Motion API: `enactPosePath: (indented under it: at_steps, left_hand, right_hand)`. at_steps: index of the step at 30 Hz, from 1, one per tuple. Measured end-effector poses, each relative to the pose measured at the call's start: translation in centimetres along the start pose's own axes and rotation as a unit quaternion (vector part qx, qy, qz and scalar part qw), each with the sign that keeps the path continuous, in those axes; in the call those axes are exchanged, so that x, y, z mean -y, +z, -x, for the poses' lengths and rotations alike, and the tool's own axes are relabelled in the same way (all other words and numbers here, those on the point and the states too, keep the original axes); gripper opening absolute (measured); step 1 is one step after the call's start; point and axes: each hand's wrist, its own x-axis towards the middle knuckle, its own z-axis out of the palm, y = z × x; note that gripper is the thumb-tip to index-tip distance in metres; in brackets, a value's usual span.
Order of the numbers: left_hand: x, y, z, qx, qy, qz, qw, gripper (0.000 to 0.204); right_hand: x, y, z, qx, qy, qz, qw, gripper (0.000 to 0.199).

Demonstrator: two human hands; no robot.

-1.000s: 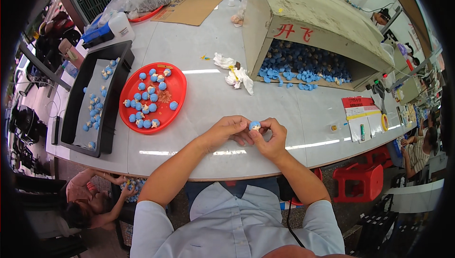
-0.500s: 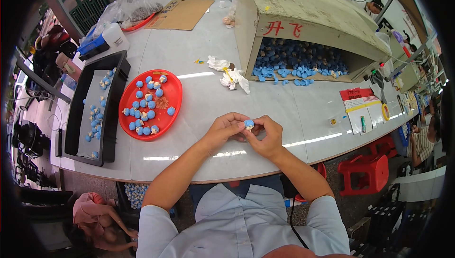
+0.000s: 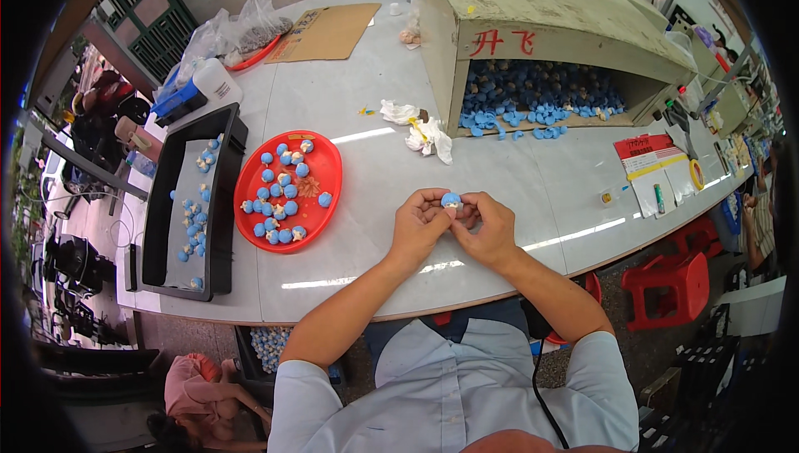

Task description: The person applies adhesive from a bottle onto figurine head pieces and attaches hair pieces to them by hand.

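Note:
Pinched between both sets of fingertips is a small doll-like head (image 3: 452, 201), blue on top and cream below. My left hand (image 3: 419, 226) closes on its left side, with the thumb near its lower edge. My right hand (image 3: 491, 230) holds it from the right, thumb also raised toward it. Both hands are just above the white table. To the left, a round red plate (image 3: 323, 221) carries several similar blue-and-cream pieces. Farther left, more of them lie on a pale sheet inside a long black tray (image 3: 220, 241).
A dusty grey box (image 3: 549, 7) at the back right is heaped with blue pieces (image 3: 533, 91). Crumpled tissue (image 3: 429, 141) lies before it. Cardboard (image 3: 325, 32) sits at the back, papers (image 3: 649, 174) on the right. A person (image 3: 200, 386) crouches below left; red stools (image 3: 666, 282) stand right.
The whole view has shifted, so the table and its things appear farther right. Both hands still hold the small head, with its pose and the fingers slightly altered.

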Motion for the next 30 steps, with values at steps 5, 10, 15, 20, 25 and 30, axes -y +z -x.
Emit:
enactPosePath:
  at_steps: [5, 10, 15, 20, 25, 30]
  left_hand:
    - [-0.7, -0.7, -0.6, -0.055, 0.025, -0.01, 0.998, 0.034]
    - [-0.9, -1.2, -0.6, -0.057, 0.039, -0.008, 0.998, 0.037]
    - [-1.0, -1.2, -0.7, -0.056, 0.05, -0.002, 0.997, 0.04]
    - [-1.1, -1.2, -0.7, -0.048, 0.035, 0.014, 0.998, 0.042]
    - [-1.0, -1.1, -0.7, -0.034, 0.026, 0.011, 0.999, 0.042]
    - [-1.1, -1.2, -0.5, -0.009, 0.004, 0.013, 1.0, 0.04]
  right_hand:
    - [-0.3, 0.0, 0.3, 0.01, 0.036, -0.022, 0.999, 0.029]
    - [-0.4, -0.1, 0.4, 0.012, 0.011, -0.037, 0.999, 0.025]
    - [-0.3, -0.3, 0.4, 0.041, 0.035, -0.041, 0.998, 0.023]
    - [-0.4, -0.1, 0.3, 0.017, 0.008, -0.047, 0.999, 0.023]
    - [-0.5, -0.1, 0.4, 0.019, 0.004, -0.048, 0.999, 0.025]
    - [-0.3, -0.5, 0.5, 0.041, 0.029, -0.083, 0.995, 0.032]
